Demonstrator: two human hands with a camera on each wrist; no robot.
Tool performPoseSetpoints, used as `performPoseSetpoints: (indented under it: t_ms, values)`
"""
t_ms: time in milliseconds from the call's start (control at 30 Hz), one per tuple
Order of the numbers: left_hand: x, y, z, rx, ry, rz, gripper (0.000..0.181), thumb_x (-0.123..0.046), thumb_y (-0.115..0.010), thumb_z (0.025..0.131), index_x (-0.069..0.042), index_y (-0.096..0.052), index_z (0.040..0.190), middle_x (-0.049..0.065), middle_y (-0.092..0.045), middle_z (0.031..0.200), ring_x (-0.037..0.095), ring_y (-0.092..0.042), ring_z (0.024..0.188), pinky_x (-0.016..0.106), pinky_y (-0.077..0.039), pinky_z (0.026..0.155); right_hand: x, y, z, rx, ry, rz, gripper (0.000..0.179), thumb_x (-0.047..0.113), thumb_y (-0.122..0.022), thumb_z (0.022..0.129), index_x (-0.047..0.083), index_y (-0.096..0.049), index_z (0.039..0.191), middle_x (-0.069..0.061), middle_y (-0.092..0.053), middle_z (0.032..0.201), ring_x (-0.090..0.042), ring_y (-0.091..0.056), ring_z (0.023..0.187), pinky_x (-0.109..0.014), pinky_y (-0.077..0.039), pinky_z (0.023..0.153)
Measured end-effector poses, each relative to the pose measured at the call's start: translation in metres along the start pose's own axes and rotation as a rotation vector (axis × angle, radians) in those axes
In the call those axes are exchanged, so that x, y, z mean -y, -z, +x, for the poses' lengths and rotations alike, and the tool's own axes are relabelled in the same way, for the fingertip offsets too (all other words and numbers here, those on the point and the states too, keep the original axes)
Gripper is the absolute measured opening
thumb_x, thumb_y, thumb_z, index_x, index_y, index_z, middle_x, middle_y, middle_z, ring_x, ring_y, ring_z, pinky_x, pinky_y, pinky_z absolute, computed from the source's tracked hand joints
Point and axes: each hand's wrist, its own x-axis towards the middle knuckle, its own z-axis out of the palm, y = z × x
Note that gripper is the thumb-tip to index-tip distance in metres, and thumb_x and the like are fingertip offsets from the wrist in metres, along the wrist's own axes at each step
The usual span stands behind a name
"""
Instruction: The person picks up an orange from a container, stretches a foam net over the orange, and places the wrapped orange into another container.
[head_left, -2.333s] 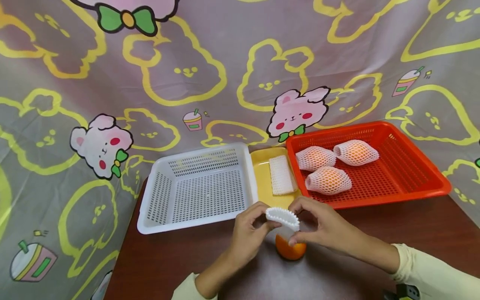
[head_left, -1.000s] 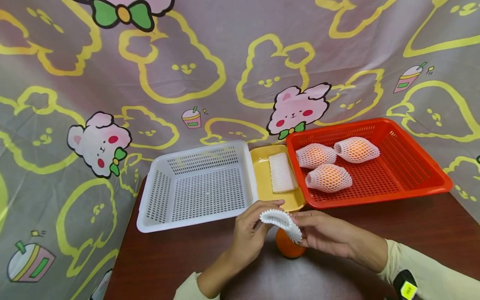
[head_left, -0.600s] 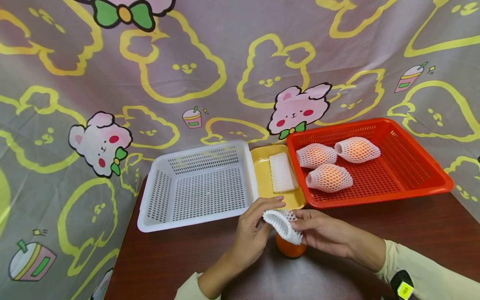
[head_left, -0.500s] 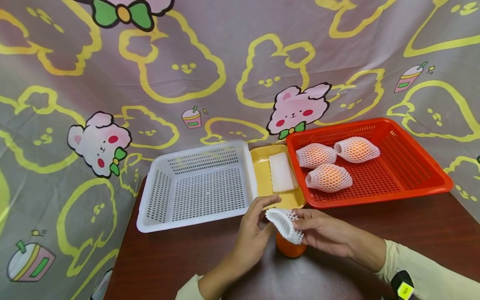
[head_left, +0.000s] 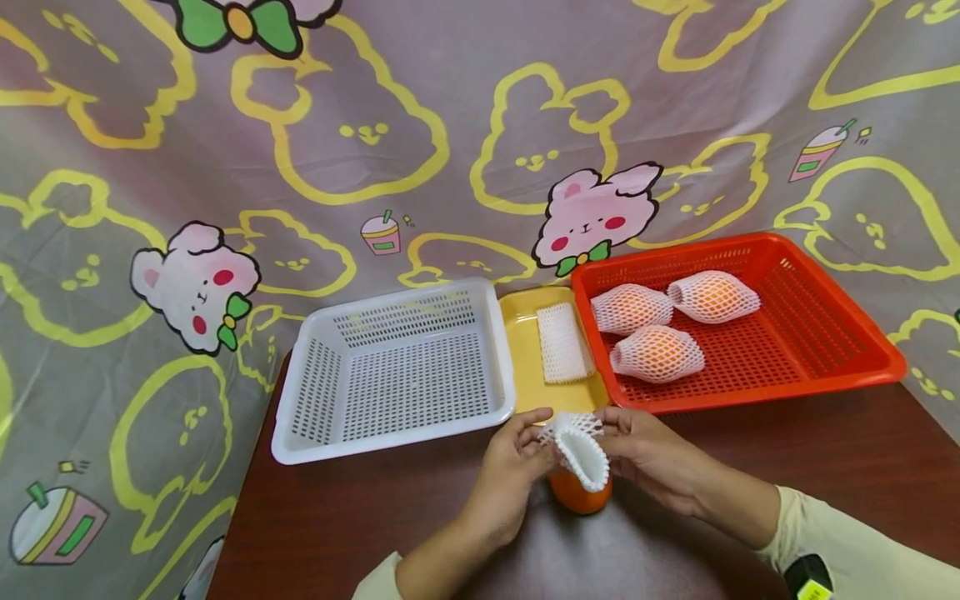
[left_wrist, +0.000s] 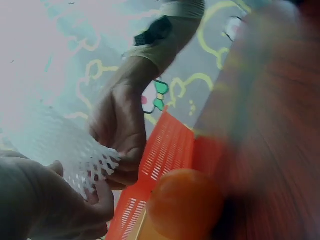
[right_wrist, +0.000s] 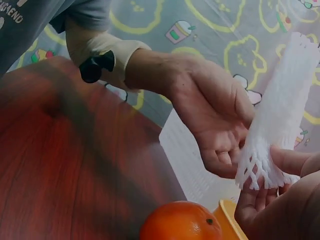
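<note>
Between both hands, above the table, is a white foam net sleeve, its near end gaping. My left hand pinches its far edge from the left; my right hand grips it from the right. In the right wrist view the foam net sleeve stretches upward, its lower meshes spread by the fingers. Just below sits an orange on the table, partly hidden by the sleeve in the head view. The left wrist view shows the orange apart from both hands.
A white basket stands at left. Beside it, a yellow tray holds a flat foam net sleeve. At right, a red basket contains several net-wrapped oranges. A patterned cloth hangs behind.
The left hand's fingers, spread beside the sleeve half a second ago, now pinch its far edge. The sleeve has turned, its near opening facing more toward the camera, its far meshes stretched wider.
</note>
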Motion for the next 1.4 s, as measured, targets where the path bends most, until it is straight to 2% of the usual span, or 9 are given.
performPoseSetpoints:
  t_ms: [167,333,433,567,700,833,933,1167,1400]
  values:
    - [-0.005,0.01,0.004,0.11,0.119,-0.138,0.047,0.003,-0.056,0.098,0.017,-0.044,0.142,0.016,-0.067,0.125,0.012,-0.066,0.103,0.027,-0.055,0.091,0.007,0.004,-0.003,0.016,-0.009,0.04,0.036,0.013,-0.058,0.103,-0.003,-0.048,0.133,-0.002,-0.068,0.116,-0.013,-0.068,0.103,-0.029,-0.058,0.092]
    - [-0.009,0.02,0.005,0.204,0.193,-0.234,0.038,-0.003,-0.049,0.102,0.013,-0.052,0.137,0.004,-0.071,0.119,0.013,-0.065,0.109,0.036,-0.049,0.105,0.008,0.015,-0.006,0.172,0.014,0.314,0.025,0.011,-0.042,0.109,0.008,-0.053,0.132,-0.002,-0.066,0.125,-0.015,-0.065,0.116,-0.032,-0.054,0.103]
    - [-0.009,0.022,0.006,0.181,0.172,-0.308,0.026,-0.008,-0.047,0.104,-0.001,-0.062,0.125,-0.002,-0.073,0.11,0.013,-0.065,0.106,0.037,-0.047,0.106,0.006,0.023,-0.007,0.304,0.054,0.551,0.036,0.01,-0.027,0.112,0.008,-0.055,0.133,-0.005,-0.064,0.132,-0.017,-0.061,0.125,-0.035,-0.049,0.111]
    - [-0.008,0.021,0.006,0.139,0.07,-0.42,0.024,-0.01,-0.042,0.106,-0.01,-0.063,0.118,-0.002,-0.072,0.111,0.013,-0.064,0.108,0.034,-0.046,0.108,0.002,0.03,-0.007,0.436,0.109,0.762,0.05,0.011,-0.012,0.111,0.003,-0.052,0.141,-0.01,-0.058,0.145,-0.022,-0.054,0.137,-0.039,-0.04,0.12]
    - [-0.009,0.018,0.004,0.131,-0.002,-0.534,0.029,-0.011,-0.037,0.107,-0.007,-0.057,0.127,0.0,-0.071,0.115,0.012,-0.065,0.109,0.029,-0.049,0.103,-0.001,0.03,-0.007,0.48,0.13,0.818,0.053,0.014,-0.01,0.112,0.002,-0.052,0.142,-0.011,-0.057,0.146,-0.021,-0.053,0.138,-0.038,-0.038,0.122]
    - [-0.008,0.016,0.003,0.103,0.021,-0.565,0.026,-0.014,-0.036,0.109,-0.007,-0.054,0.127,0.0,-0.071,0.112,0.008,-0.068,0.104,0.022,-0.055,0.094,-0.003,0.027,-0.008,0.483,0.136,0.77,0.053,0.014,-0.009,0.112,0.003,-0.055,0.136,-0.009,-0.062,0.137,-0.02,-0.058,0.128,-0.034,-0.046,0.114]
    - [0.0,0.014,0.004,0.037,0.038,-0.505,0.02,-0.016,-0.039,0.109,-0.008,-0.053,0.12,-0.001,-0.069,0.108,0.007,-0.069,0.1,0.021,-0.058,0.088,-0.006,0.024,-0.01,0.382,0.119,0.647,0.046,0.014,-0.016,0.113,0.007,-0.058,0.13,-0.004,-0.067,0.126,-0.015,-0.064,0.116,-0.03,-0.053,0.102]
    - [0.039,0.003,-0.003,-0.267,0.028,-0.115,0.014,-0.019,-0.052,0.104,-0.005,-0.053,0.103,0.005,-0.064,0.095,0.014,-0.067,0.08,0.026,-0.058,0.063,-0.021,0.012,-0.015,-0.111,-0.009,0.073,0.012,0.024,-0.05,0.108,0.017,-0.059,0.108,0.008,-0.065,0.098,-0.006,-0.063,0.089,-0.024,-0.056,0.077]
    - [0.063,0.002,0.001,-0.354,-0.039,0.062,0.017,-0.016,-0.053,0.104,0.001,-0.052,0.107,0.002,-0.06,0.089,0.01,-0.059,0.079,0.02,-0.049,0.067,-0.041,0.004,-0.008,-0.363,-0.069,0.038,0.015,0.023,-0.053,0.106,0.01,-0.053,0.113,0.007,-0.062,0.097,-0.007,-0.062,0.089,-0.025,-0.055,0.08]
